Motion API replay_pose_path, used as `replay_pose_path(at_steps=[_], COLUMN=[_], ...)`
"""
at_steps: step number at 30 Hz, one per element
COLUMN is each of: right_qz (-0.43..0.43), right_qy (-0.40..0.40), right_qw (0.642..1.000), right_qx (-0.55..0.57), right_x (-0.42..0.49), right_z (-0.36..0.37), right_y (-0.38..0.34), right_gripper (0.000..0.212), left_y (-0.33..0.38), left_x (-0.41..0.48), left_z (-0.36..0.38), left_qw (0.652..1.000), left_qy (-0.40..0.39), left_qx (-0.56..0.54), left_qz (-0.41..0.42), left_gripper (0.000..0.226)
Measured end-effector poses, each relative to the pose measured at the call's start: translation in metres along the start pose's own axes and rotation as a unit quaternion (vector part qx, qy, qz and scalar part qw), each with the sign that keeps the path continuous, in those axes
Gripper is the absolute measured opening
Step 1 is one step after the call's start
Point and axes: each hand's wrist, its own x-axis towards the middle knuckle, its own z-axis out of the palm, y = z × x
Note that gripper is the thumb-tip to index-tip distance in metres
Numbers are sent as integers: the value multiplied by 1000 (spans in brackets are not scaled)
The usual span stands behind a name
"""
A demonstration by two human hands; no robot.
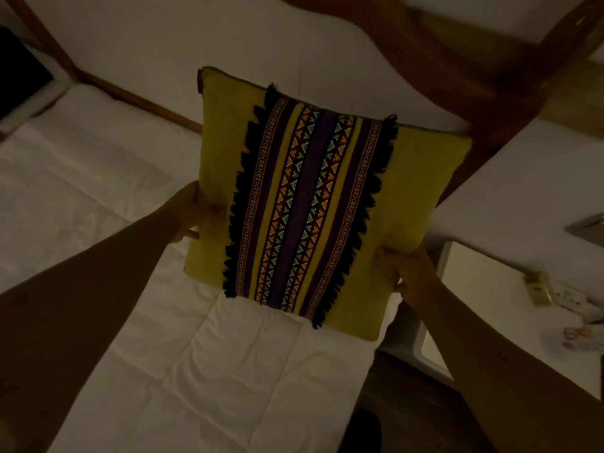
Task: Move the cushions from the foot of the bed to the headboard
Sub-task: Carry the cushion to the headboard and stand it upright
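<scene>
A square mustard-yellow cushion (pixel 421 191) with a patterned purple, orange and blue centre band edged in black fringe is held up over the bed. My left hand (pixel 188 214) grips its left edge and my right hand (pixel 408 273) grips its lower right edge. Its top corner reaches toward a white pillow (pixel 202 40) that leans on the wooden headboard (pixel 137 96). Below the cushion lies the bed's white quilted cover (pixel 98 197). The room is dim.
A curved wooden bed frame post (pixel 464 76) crosses the upper right. At the right of the bed stands a white bedside table (pixel 483 289) with small items, among them a wall socket plate (pixel 542 289). Dark wooden floor (pixel 402 387) shows between bed and table.
</scene>
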Motion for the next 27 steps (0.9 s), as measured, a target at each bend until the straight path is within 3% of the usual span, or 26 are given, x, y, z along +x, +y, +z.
replay_pose_path(at_steps=[5,9,17,27], right_qz=[-24,-24,-28,-21], right_qy=[1,16,14,64], right_qw=[1000,1000,999,998], right_qx=[17,8,10,9], right_x=[17,26,58,108], right_z=[8,12,15,32], right_y=[-11,-18,-20,-10], right_gripper=[57,71,73,78], left_y=[8,14,21,12], left_x=[31,51,94,128], left_z=[6,12,21,33], left_qw=[999,996,992,990], left_qy=[-10,-4,-24,18], left_qx=[-33,-73,-99,-107], left_qz=[18,46,80,93], left_gripper=[77,71,55,70])
